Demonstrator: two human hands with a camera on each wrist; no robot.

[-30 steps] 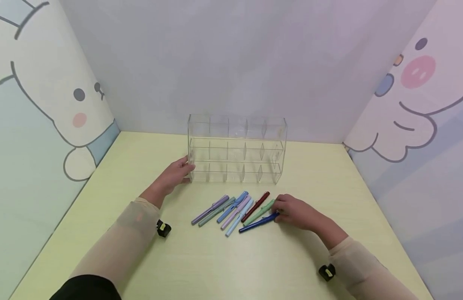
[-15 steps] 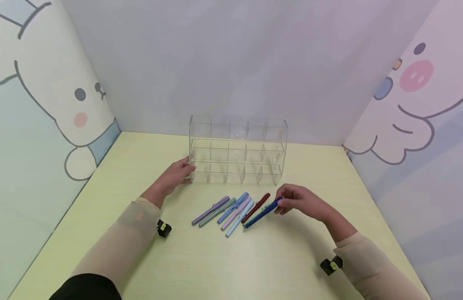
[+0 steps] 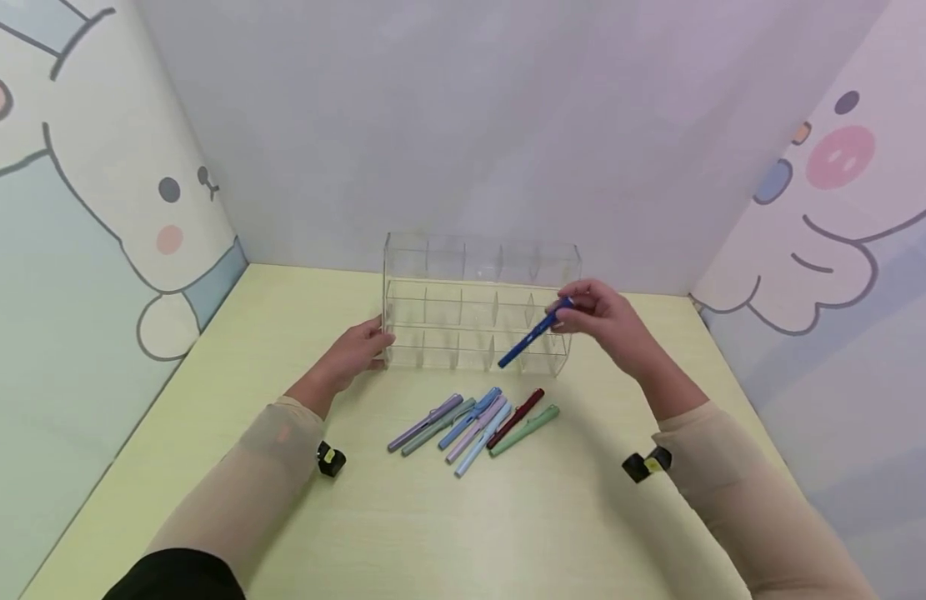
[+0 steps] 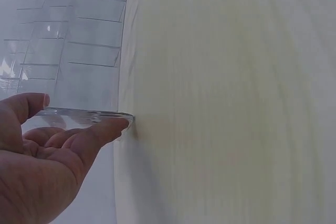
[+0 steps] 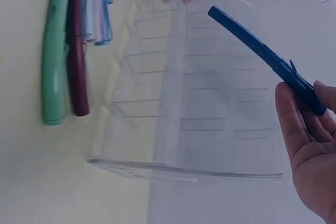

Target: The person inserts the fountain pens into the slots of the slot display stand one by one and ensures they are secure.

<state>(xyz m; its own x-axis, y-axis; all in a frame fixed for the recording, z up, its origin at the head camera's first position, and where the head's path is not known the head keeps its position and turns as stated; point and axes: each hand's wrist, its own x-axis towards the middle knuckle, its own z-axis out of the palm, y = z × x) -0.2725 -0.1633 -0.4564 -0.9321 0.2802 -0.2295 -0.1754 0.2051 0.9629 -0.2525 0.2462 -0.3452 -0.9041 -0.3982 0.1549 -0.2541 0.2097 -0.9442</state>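
Note:
A dark blue pen point(image 3: 533, 337) hangs tilted in the air, its clip end pinched between the thumb and fingers of my right hand point(image 3: 601, 319). Behind it stands a clear acrylic rack point(image 3: 443, 310) with tiered rows of compartments. My left hand point(image 3: 352, 352) holds the rack's left side panel; in the left wrist view the thumb point(image 4: 31, 104) lies on one face and the fingers on the other. In the right wrist view the blue pen point(image 5: 252, 43) is seen in front of the rack point(image 5: 173, 87), apart from it as far as I can tell.
On the table point(image 3: 447, 533) in front of the rack lie several pens side by side, among them a green pen point(image 3: 524, 431), a dark red pen point(image 3: 517, 418) and a purple pen point(image 3: 425, 422). A pale wall point(image 3: 470, 125) rises behind, with cartoon-printed panels left and right.
My right hand has picked up the dark blue pen from beside the green one and raised it forward to the rack's right front. My left hand stays at the rack's side.

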